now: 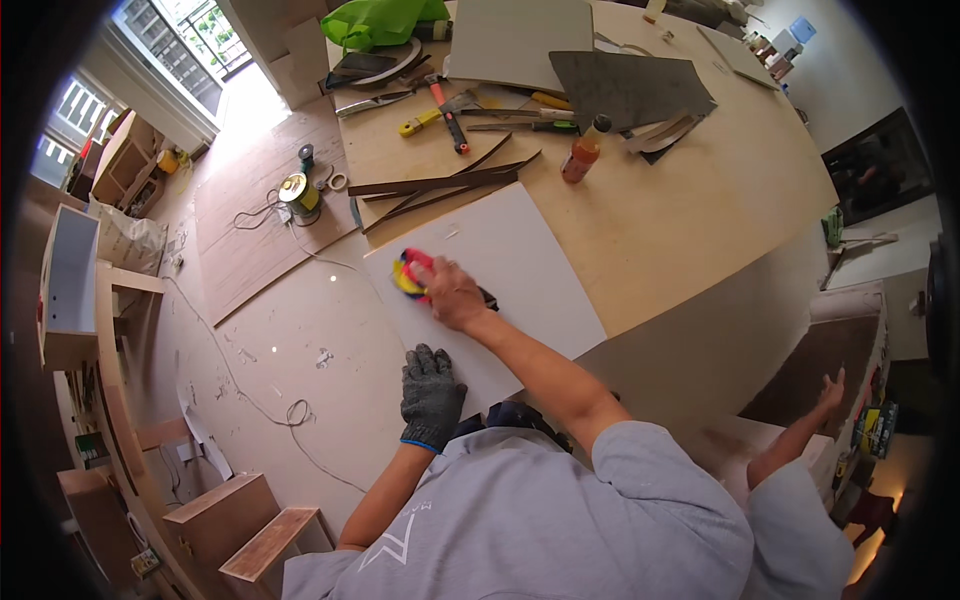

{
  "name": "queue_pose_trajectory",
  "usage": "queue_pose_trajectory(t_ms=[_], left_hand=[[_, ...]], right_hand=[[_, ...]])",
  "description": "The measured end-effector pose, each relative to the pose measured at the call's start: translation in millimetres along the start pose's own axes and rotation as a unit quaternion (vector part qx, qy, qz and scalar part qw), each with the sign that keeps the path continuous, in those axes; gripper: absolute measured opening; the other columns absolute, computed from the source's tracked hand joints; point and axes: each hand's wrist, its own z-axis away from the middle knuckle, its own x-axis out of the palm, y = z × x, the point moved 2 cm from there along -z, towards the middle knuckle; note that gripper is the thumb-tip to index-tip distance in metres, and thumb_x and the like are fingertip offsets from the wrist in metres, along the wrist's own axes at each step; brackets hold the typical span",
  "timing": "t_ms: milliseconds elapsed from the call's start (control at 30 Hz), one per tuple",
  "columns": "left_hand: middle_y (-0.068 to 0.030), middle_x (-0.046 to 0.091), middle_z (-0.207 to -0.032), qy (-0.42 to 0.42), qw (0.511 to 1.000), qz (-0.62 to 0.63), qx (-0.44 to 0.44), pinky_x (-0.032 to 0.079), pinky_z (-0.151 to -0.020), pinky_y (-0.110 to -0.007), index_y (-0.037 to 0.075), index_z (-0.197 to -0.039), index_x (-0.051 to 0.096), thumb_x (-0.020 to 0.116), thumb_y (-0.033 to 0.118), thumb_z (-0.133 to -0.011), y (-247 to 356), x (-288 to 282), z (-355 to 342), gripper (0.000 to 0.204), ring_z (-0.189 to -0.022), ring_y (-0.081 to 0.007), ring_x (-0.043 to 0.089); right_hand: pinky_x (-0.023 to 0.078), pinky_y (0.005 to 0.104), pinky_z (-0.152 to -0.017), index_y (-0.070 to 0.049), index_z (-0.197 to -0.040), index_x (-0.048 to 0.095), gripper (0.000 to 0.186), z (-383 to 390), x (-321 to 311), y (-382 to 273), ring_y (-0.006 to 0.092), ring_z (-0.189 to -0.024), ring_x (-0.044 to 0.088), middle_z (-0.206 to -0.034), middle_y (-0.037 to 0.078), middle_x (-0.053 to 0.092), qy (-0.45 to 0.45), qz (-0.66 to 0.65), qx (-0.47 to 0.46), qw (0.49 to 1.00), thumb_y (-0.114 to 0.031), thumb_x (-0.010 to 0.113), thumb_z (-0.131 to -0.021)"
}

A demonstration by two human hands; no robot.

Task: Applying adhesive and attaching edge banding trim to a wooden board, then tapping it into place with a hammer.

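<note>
A white rectangular board (490, 265) lies on the light wooden work table, near its left front edge. My bare right hand (458, 295) is closed around a red-and-yellow object (410, 274) on the board's left part; motion blurs it, so its kind is unclear. Something dark sticks out on the other side of that hand. My left hand (432, 395), in a dark grey knitted glove, lies flat at the board's near left edge, fingers extended. A small pale scrap (452, 231) sits on the board beyond my right hand.
Dark edging strips (450, 183), a red-and-black hammer (447, 115), an orange-red bottle (585, 150) and a grey sheet (630, 88) lie or stand on the table beyond. Wire and a green-yellow reel (298, 197) are at the left. A grey-sleeved forearm (800, 440) shows at the right.
</note>
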Motion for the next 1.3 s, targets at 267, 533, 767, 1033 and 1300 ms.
queue_pose_trajectory(t_ms=[267,533,767,1033,1300], left_hand=[[-0.0309,0.037,-0.140,0.038,0.997,-0.006,0.074,0.031,-0.106,-0.053,-0.001,-0.133,0.045,0.064,0.033,-0.079,0,0,2,0.066,-0.129,-0.0471,0.035],[-0.0306,0.037,-0.140,0.033,0.998,0.035,0.042,0.028,-0.107,-0.054,-0.001,-0.132,0.046,0.066,0.032,-0.077,-9,2,1,0.067,-0.129,-0.0471,0.034],[-0.0242,0.048,-0.133,0.089,0.993,-0.032,0.071,0.040,-0.099,-0.047,0.001,-0.126,0.052,0.053,0.022,-0.085,-15,-3,-5,0.046,-0.122,-0.0390,0.047],[-0.0163,0.065,-0.104,-0.017,0.996,0.033,0.081,0.051,-0.075,-0.046,0.002,-0.111,0.057,0.047,0.022,-0.090,-24,-33,-31,0.031,-0.092,-0.0315,0.064],[-0.0161,0.065,-0.100,0.002,0.999,-0.002,0.034,0.050,-0.075,-0.047,0.001,-0.116,0.055,0.046,0.028,-0.092,-9,-25,-32,0.038,-0.089,-0.0324,0.064]], right_hand=[[0.050,0.0434,-0.082,-0.007,-0.127,0.049,0.051,-18,-68,74,0.0361,-0.096,0.055,-0.109,0.019,0.051,0.121,0.019,0.193,0.974,-0.005,0.059,-0.077],[0.049,0.0434,-0.086,-0.012,-0.124,0.053,0.048,-2,11,-36,0.0372,-0.100,0.057,-0.104,0.017,0.054,-0.178,-0.065,-0.123,0.974,-0.004,0.059,-0.077],[0.049,0.0436,-0.078,-0.009,-0.128,0.049,0.051,51,-67,99,0.0343,-0.091,0.055,-0.100,0.018,0.051,0.094,0.171,0.178,0.964,-0.003,0.057,-0.078],[0.051,0.0413,-0.081,-0.011,-0.122,0.057,0.044,180,-54,-4,0.0323,-0.090,0.060,-0.097,0.015,0.054,-0.006,0.020,-0.041,0.999,-0.007,0.057,-0.078],[0.049,0.0419,-0.081,-0.013,-0.135,0.045,0.061,169,-153,102,0.0343,-0.092,0.057,-0.104,0.016,0.053,0.151,0.137,0.216,0.955,-0.005,0.060,-0.076]])
